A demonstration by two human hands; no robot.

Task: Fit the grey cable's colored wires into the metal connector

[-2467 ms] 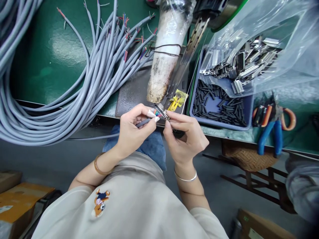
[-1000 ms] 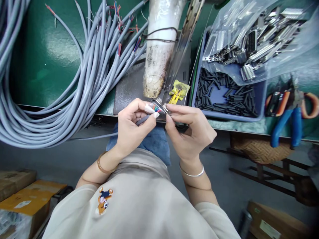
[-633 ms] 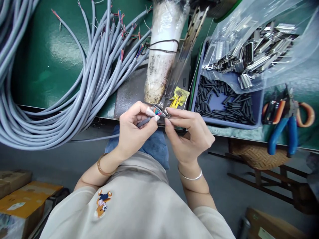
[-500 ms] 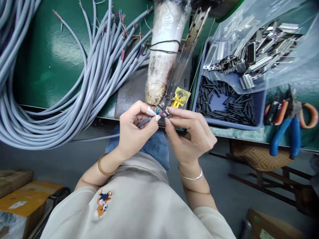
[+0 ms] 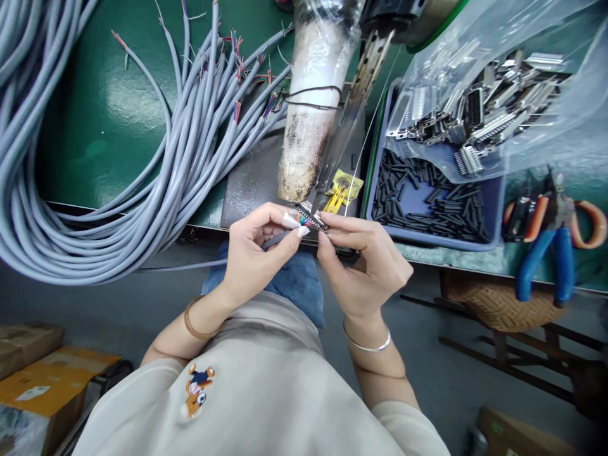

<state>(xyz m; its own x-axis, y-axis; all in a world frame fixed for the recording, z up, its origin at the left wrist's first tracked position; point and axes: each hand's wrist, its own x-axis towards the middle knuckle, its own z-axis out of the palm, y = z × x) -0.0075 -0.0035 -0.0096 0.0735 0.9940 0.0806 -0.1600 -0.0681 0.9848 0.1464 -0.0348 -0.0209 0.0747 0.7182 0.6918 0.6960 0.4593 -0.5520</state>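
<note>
My left hand [image 5: 259, 250], with white wraps on its thumb and forefinger, pinches the end of a grey cable [image 5: 276, 239] and its coloured wires [image 5: 302, 218]. Those wires meet a small metal connector [image 5: 311, 215]. My right hand [image 5: 363, 259] grips the connector's right end between thumb and fingers. Just above the connector is the tip of a soldering tool [image 5: 339, 126], beside a white wrapped tube [image 5: 308, 107] with a scorched end. A yellow piece [image 5: 336, 197] lies on a yellow pad behind my right fingertips.
Many grey cables [image 5: 180, 152] cover the left of the green table [image 5: 114, 95]. On the right, a blue tray [image 5: 427, 235] holds short black tubes and a plastic bag [image 5: 536, 145] of metal connectors. Pliers [image 5: 551, 247] lie at the far right edge.
The view has shifted slightly. The soldering tool's black upper part shows more at the top. Both hands keep their grip near the same place, and the connector's row of contacts shows more clearly.
</note>
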